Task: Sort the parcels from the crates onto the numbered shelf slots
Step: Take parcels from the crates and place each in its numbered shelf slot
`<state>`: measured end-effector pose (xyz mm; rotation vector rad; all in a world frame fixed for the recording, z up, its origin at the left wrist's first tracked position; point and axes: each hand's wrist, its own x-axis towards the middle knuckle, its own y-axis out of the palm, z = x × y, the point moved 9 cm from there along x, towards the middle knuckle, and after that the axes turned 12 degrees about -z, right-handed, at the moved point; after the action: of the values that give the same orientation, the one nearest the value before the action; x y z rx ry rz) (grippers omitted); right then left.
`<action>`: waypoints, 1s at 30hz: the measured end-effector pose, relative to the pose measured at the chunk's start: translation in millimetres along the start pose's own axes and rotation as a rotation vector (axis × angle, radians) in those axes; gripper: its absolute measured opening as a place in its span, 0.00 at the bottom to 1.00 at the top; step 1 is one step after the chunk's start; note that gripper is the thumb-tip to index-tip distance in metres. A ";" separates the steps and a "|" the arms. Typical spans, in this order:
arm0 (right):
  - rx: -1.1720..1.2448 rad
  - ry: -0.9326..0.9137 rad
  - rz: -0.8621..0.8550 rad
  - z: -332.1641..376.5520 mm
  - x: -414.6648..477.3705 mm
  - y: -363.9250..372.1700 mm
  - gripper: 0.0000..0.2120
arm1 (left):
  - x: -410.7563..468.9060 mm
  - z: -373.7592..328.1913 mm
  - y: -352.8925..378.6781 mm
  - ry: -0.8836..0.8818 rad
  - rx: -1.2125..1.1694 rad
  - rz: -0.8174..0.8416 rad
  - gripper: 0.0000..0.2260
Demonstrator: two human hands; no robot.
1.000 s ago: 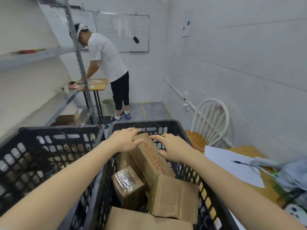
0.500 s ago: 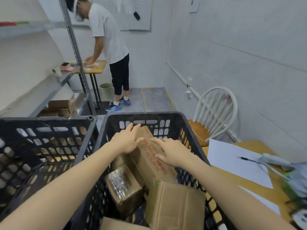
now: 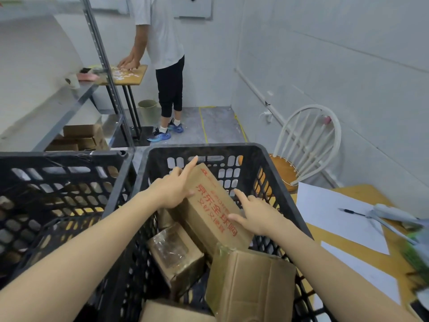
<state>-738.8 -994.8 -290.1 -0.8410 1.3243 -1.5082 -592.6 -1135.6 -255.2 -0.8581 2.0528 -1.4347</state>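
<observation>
A black crate right in front of me holds several cardboard parcels. A long brown box with red print leans tilted against its far wall. My left hand grips the box's left edge, thumb on the top face and index finger stretched up along it. My right hand holds the right edge with its thumb on the print. Below lie a tape-wrapped parcel, a creased brown box and another box. The metal shelf stands at the left.
A second black crate sits to the left. Boxes lie on the lower shelf. A person stands at a small table ahead, beside a bin. On the right are a white chair and a wooden table with paper.
My view has tipped downward and closer to the crate. Both hands stay on the red-printed box; my left index finger has stretched out and my right hand has slid lower along the edge.
</observation>
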 end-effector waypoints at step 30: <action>0.362 0.066 -0.005 28.3 -18.8 15.3 0.35 | 19.7 -20.2 -8.5 -0.150 -0.161 -0.144 0.37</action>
<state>-703.3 -986.7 -298.4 -0.5665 1.0496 -1.7247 -618.2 -1139.2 -241.3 -1.1638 2.0482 -1.2475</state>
